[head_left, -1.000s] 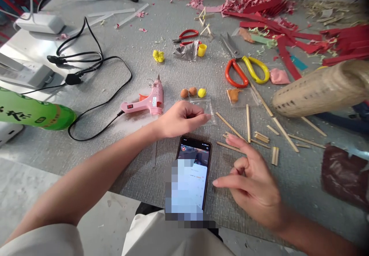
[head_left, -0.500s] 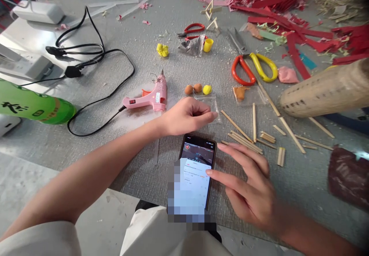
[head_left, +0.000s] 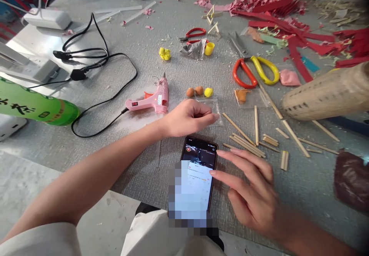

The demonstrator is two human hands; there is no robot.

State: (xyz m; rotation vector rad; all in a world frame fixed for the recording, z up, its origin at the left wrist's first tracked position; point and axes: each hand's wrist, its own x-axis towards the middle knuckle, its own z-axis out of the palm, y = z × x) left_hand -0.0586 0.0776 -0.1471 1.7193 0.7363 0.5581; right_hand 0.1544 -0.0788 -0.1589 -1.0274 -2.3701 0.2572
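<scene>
A smartphone (head_left: 198, 179) with a lit screen lies at the table's front edge, its lower part covered by a pixelated patch. My right hand (head_left: 253, 187) is open with fingers spread, one fingertip at the phone's right edge. Just beyond the phone, my left hand (head_left: 191, 117) rests in a loose fist, thumb pointing right; nothing shows in it. Behind that hand are two brown clay balls (head_left: 194, 91), a yellow clay ball (head_left: 208, 92) and a clear plastic bag (head_left: 215, 110). A pink glue gun (head_left: 151, 100) lies to its left.
Wooden sticks (head_left: 248, 145) lie right of the phone. Scissors (head_left: 255, 69), small red-handled pliers (head_left: 196, 35) and a yellow cup (head_left: 209, 49) sit farther back. Red paper scraps (head_left: 273, 14) fill the back right. A green bottle (head_left: 37, 104) and black cables (head_left: 106, 52) are at left.
The whole view has shifted slightly, so things appear a little farther right and lower. The picture at the top of the phone screen differs. Both hands keep nearly the same pose.
</scene>
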